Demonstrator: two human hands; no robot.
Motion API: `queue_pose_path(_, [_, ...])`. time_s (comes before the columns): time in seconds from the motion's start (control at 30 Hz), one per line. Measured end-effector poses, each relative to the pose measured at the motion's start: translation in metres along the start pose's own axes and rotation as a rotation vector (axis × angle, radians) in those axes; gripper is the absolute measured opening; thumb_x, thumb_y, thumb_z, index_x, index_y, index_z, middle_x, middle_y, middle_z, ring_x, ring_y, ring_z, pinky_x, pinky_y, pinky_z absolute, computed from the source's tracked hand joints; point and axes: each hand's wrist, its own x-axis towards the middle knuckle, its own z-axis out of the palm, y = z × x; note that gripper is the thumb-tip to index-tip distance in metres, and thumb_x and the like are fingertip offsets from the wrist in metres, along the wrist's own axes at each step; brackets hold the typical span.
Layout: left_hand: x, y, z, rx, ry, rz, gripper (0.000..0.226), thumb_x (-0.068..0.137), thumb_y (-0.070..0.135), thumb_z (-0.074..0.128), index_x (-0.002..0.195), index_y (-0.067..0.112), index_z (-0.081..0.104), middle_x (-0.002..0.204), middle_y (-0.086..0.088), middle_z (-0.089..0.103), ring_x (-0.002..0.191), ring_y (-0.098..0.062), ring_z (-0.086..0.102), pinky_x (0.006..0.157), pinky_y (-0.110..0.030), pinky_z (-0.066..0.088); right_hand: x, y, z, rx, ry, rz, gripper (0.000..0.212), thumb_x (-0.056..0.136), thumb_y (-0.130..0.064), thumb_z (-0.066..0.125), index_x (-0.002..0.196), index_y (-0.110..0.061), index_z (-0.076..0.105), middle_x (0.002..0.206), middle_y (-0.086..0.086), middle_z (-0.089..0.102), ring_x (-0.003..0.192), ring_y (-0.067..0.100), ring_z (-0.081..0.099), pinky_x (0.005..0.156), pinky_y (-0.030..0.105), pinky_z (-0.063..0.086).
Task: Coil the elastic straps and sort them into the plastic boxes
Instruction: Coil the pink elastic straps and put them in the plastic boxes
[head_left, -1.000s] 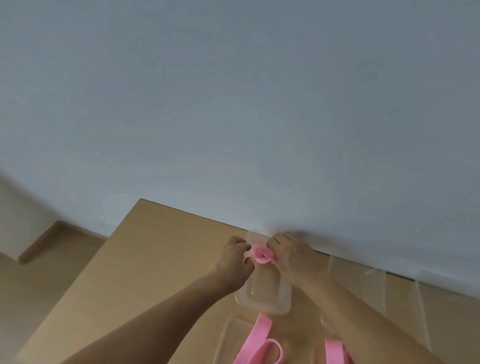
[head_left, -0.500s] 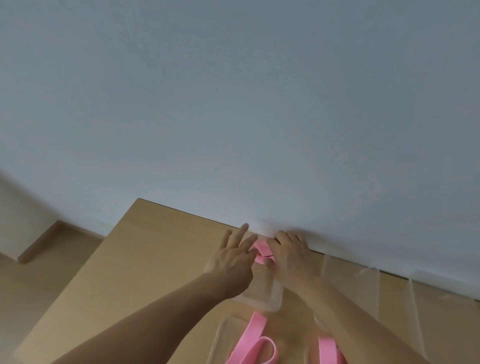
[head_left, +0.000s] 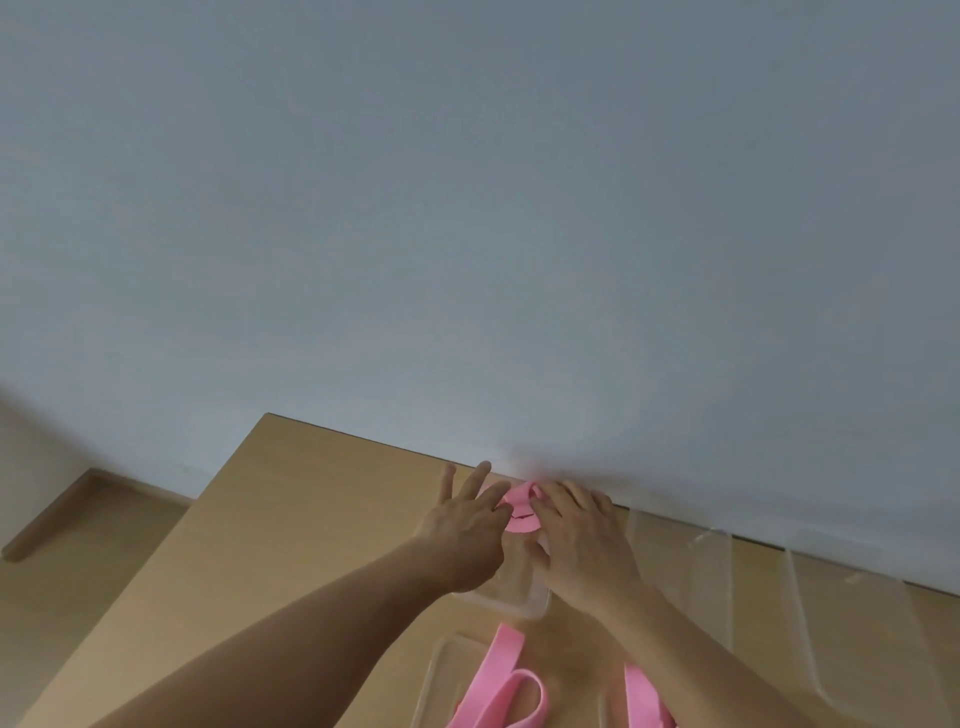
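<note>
One coiled pink strap (head_left: 519, 508) sits in the 12 o'clock end of a clear plastic box (head_left: 522, 600) on the wooden table (head_left: 291, 530), close to the wall. Two hands meet on it. The left hand (head_left: 465, 527) comes in from 9 o'clock with its fingers straight and spread, touching the coil's edge. The right hand (head_left: 582, 535) lies palm down from 3 o'clock, fingers stretched over the coil and pressing it. At 6 o'clock of that box a second clear box (head_left: 439, 670) holds one looped loose strap (head_left: 501, 688). A second loose strap (head_left: 641, 696) is just beside it. Toward 3 o'clock lie two clear plastic pieces (head_left: 685, 577); whether they are lids or boxes I cannot tell.
</note>
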Motion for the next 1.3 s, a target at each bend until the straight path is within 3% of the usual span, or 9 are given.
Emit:
queue_pose_path(0.2, [-0.016,-0.010,-0.020,-0.109,0.041,-0.025,0.054,0.096,0.026,0.041,0.149,0.022,0.032,0.165,0.001,0.010,0.153,-0.024,-0.008,0.119,-0.056,-0.001,-0.014,-0.015,-0.023,0.075,0.094,0.097,0.051,0.071,-0.041,0.082,0.115,-0.016,0.071,0.122,-0.002,0.067,0.113,0.024,0.064,0.085,0.038,0.055])
queue_pose_path(0.37, [-0.057,-0.020,-0.030,-0.300,0.111,0.013,0.058,0.097,0.028,0.044,0.153,0.024,0.027,0.163,0.001,0.017,0.152,-0.021,0.004,0.120,-0.044,0.016,-0.040,-0.046,-0.037,0.169,0.068,0.218,0.056,0.097,-0.045,0.048,0.148,-0.026,0.039,0.153,-0.009,0.037,0.139,0.015,0.034,0.110,0.034,0.034])
queue_pose_path(0.57, [-0.114,-0.028,-0.008,-0.418,0.108,0.164,0.054,0.098,0.027,0.048,0.150,0.018,0.036,0.159,-0.003,0.031,0.148,-0.021,0.020,0.119,-0.039,0.024,-0.092,-0.105,-0.040,0.286,0.081,0.333,0.043,0.097,-0.037,0.053,0.136,-0.021,0.053,0.140,-0.006,0.051,0.131,0.015,0.040,0.108,0.029,0.031])
queue_pose_path(0.7, [-0.136,-0.029,0.013,-0.514,0.043,0.248,0.049,0.098,0.026,0.049,0.146,0.019,0.044,0.153,-0.001,0.040,0.142,-0.019,0.032,0.115,-0.032,0.027,-0.123,-0.146,-0.030,0.342,0.055,0.466,0.034,0.096,-0.035,0.055,0.127,-0.021,0.059,0.128,-0.007,0.056,0.121,0.014,0.047,0.100,0.025,0.035])
queue_pose_path(0.83, [-0.151,-0.025,0.025,-0.580,-0.043,0.269,0.048,0.097,0.025,0.049,0.144,0.018,0.046,0.149,-0.002,0.047,0.135,-0.020,0.043,0.112,-0.035,0.036,-0.153,-0.168,-0.010,0.385,-0.046,0.581,0.011,0.095,-0.032,0.055,0.093,-0.021,0.054,0.091,-0.007,0.055,0.074,0.007,0.052,0.071,0.025,0.046])
queue_pose_path(0.9, [-0.160,-0.023,0.028,-0.595,-0.078,0.274,0.048,0.096,0.024,0.049,0.144,0.017,0.047,0.147,-0.003,0.049,0.133,-0.019,0.046,0.109,-0.033,0.038,-0.164,-0.172,0.002,0.432,-0.118,0.624,0.018,0.094,-0.030,0.057,0.082,-0.018,0.050,0.078,-0.006,0.053,0.062,0.005,0.045,0.060,0.026,0.041])
queue_pose_path(1.03, [-0.174,-0.019,0.035,-0.586,-0.128,0.281,0.048,0.095,0.024,0.049,0.143,0.017,0.048,0.142,-0.002,0.055,0.127,-0.019,0.052,0.102,-0.030,0.042,-0.177,-0.177,0.022,0.407,-0.256,0.709,0.023,0.095,-0.035,0.053,0.077,-0.023,0.046,0.071,-0.010,0.048,0.070,0.011,0.050,0.066,0.026,0.043])
queue_pose_path(1.17, [-0.181,-0.012,0.040,-0.572,-0.149,0.256,0.049,0.096,0.025,0.051,0.145,0.019,0.045,0.142,0.000,0.054,0.126,-0.018,0.053,0.101,-0.031,0.043,-0.187,-0.180,0.034,0.465,-0.168,0.761,0.017,0.090,-0.026,0.059,0.091,-0.017,0.044,0.069,-0.011,0.045,0.060,0.004,0.043,0.054,0.020,0.034])
queue_pose_path(1.3, [-0.186,-0.003,0.036,-0.546,-0.132,0.267,0.056,0.094,0.020,0.054,0.148,0.025,0.040,0.148,0.002,0.048,0.130,-0.017,0.049,0.104,-0.032,0.042,-0.188,-0.178,0.026,0.637,-0.126,0.862,0.022,0.085,-0.025,0.064,0.095,-0.015,0.047,0.075,-0.007,0.053,0.063,0.008,0.050,0.052,0.020,0.034])
